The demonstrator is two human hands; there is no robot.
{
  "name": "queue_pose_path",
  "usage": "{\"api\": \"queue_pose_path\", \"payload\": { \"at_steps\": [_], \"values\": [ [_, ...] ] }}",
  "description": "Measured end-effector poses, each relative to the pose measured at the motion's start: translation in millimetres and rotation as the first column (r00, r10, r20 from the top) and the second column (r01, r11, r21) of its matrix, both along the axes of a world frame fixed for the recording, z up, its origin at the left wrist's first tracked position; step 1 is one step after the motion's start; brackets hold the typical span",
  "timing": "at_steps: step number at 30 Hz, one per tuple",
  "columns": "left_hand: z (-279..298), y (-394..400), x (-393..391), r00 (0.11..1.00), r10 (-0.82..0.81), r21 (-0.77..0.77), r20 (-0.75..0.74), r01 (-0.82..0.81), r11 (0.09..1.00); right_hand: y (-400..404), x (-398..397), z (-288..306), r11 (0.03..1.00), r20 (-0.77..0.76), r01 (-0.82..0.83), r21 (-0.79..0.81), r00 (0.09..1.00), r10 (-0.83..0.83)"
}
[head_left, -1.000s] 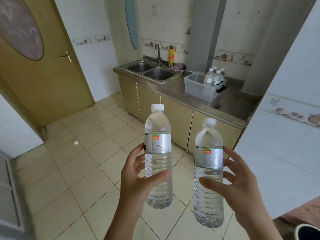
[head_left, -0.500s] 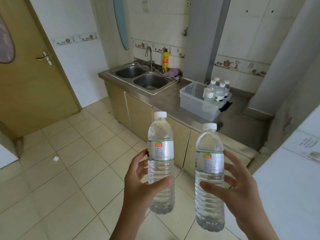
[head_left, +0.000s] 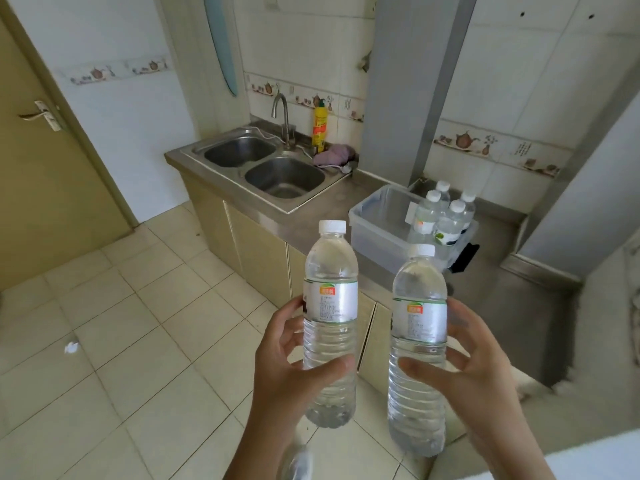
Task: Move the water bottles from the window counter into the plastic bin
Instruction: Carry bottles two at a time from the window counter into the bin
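Head view gives me the steel counter (head_left: 346, 209) with its sink (head_left: 284, 176), then the plastic bin (head_left: 377, 220) holding four bottles (head_left: 440, 216) (all upright, at its right end). Nearer, my left hand (head_left: 294, 372) wraps one water bottle (head_left: 330, 327), my right hand (head_left: 474, 368) another (head_left: 417, 355), both upright.

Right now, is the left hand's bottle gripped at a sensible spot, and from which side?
Yes. The left hand wraps the left bottle from its left side, at the ribbed body just below the label. The bottle is upright, and the ribs there give the fingers purchase better than the smooth tapering shoulder would.
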State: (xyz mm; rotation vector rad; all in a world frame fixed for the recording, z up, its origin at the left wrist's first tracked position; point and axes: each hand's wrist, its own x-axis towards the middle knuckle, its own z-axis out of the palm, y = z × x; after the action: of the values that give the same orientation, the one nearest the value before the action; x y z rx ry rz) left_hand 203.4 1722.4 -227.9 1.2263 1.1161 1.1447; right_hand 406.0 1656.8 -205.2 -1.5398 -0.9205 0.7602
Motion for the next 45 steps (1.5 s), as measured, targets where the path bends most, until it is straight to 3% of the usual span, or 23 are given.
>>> {"api": "queue_pose_path", "payload": {
  "at_steps": [12, 20, 29, 38, 45],
  "values": [
    [1.9, 218.1, 64.7, 0.967, -0.248, -0.003, 0.061, 0.249, 0.969, 183.0, 34.4, 1.0, 0.987, -0.046, 0.159, 0.005, 0.986, -0.158],
    [6.5, 314.0, 121.5, 0.915, -0.393, 0.014, 0.094, 0.394, 0.919, 272.1, 67.6, 16.2, 0.971, -0.028, 0.237, 0.023, 0.971, -0.236],
    [4.2, 405.5, 211.6, 0.916, -0.402, 0.019, -0.002, 0.402, 0.915, 355.5, 151.2, 9.4, 0.970, 0.025, 0.236, 0.053, 0.971, -0.238],
    [-4.6, 481.5, 275.1, 0.825, -0.522, 0.104, -0.214, 0.551, 0.828, 420.6, 206.3, -9.6, 0.937, 0.261, 0.348, 0.000, 0.905, -0.336],
    [-52.4, 510.5, 313.2, 0.703, -0.589, 0.011, -0.398, 0.646, 0.764, 441.0, 226.1, -35.2, 0.871, 0.558, 0.463, -0.168, 0.772, -0.303]
  ]
}}
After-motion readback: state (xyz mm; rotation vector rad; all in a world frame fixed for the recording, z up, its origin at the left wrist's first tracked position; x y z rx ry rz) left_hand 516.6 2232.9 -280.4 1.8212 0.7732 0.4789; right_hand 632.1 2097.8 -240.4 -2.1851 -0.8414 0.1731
